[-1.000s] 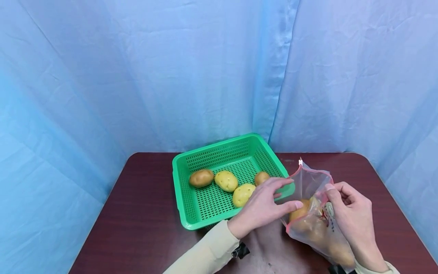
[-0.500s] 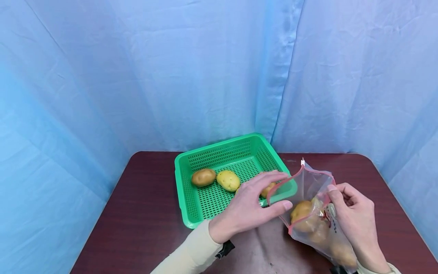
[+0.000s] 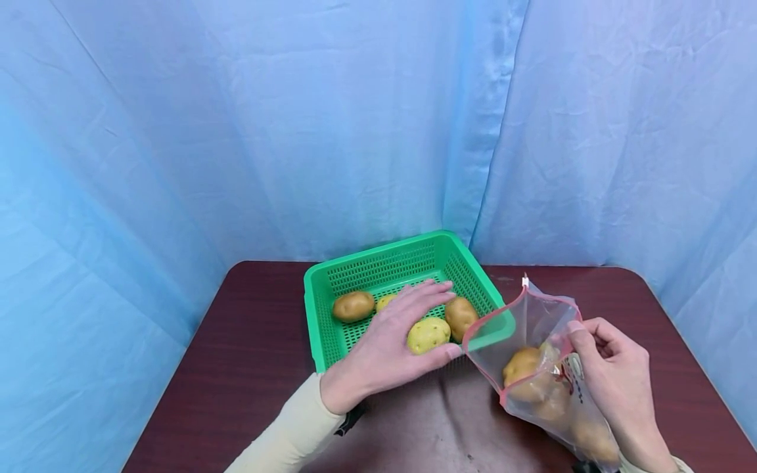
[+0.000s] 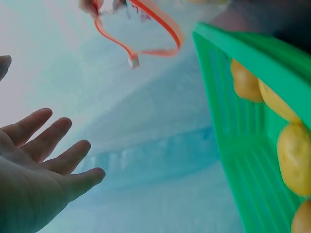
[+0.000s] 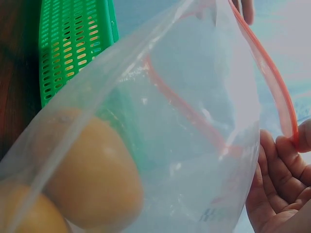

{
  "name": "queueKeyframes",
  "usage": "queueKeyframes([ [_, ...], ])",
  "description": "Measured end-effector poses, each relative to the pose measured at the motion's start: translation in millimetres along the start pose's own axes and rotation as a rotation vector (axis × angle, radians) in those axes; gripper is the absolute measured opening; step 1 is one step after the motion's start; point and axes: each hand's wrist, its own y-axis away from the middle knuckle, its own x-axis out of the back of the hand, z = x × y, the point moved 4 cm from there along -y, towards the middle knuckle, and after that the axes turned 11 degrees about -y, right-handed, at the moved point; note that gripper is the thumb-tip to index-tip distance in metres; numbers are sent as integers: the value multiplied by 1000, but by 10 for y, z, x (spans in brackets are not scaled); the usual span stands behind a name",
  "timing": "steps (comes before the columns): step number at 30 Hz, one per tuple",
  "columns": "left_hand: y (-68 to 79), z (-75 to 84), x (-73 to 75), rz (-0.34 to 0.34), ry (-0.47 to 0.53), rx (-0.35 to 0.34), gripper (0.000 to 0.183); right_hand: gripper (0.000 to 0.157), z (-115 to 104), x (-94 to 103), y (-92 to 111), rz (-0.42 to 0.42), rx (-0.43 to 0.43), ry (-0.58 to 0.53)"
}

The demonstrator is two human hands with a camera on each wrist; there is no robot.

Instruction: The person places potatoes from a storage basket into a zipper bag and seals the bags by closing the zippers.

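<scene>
My right hand (image 3: 615,374) pinches the red rim of a clear zipper bag (image 3: 538,322), whose mouth gapes toward the left. Several potatoes (image 3: 523,368) lie inside it; the right wrist view shows two large brown potatoes (image 5: 92,174) through the plastic. My left hand (image 3: 393,345) hovers over the near right part of a green basket (image 3: 322,328), fingers spread, holding nothing. Beneath and beside it are a yellow potato (image 3: 428,335) and a brown potato (image 3: 460,317). Another brown potato (image 3: 353,307) sits at the basket's left, and a further yellow potato (image 3: 384,301) is partly hidden by the hand.
All of this stands on a dark red-brown table (image 3: 236,355) with rounded far corners. A blue curtain (image 3: 355,131) hangs behind it and along both sides. At the bag's upper corner is a white zipper slider (image 3: 525,282). The bag stands close to the basket's right side.
My left hand has moved left from the bag's mouth to above the basket, its fingers leaving the bag rim. The right hand keeps its pinch on the bag, nearly still.
</scene>
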Motion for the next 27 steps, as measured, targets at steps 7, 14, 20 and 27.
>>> queueKeyframes([
  [7, 73, -229, 68, -64, -91, 53, 67, 26, 23, 9, 1, 7, 2, -3],
  [14, 127, -415, 104, -107, -213, 67, 75, 26, 21, 18, 4, 7, -1, 6],
  [20, 158, -612, 113, -131, -306, 65, 80, 27, 29, 24, 13, 5, -11, 10],
  [27, 190, -872, 78, -171, -383, 96, 81, 29, 44, 12, 24, -3, -18, 0],
])
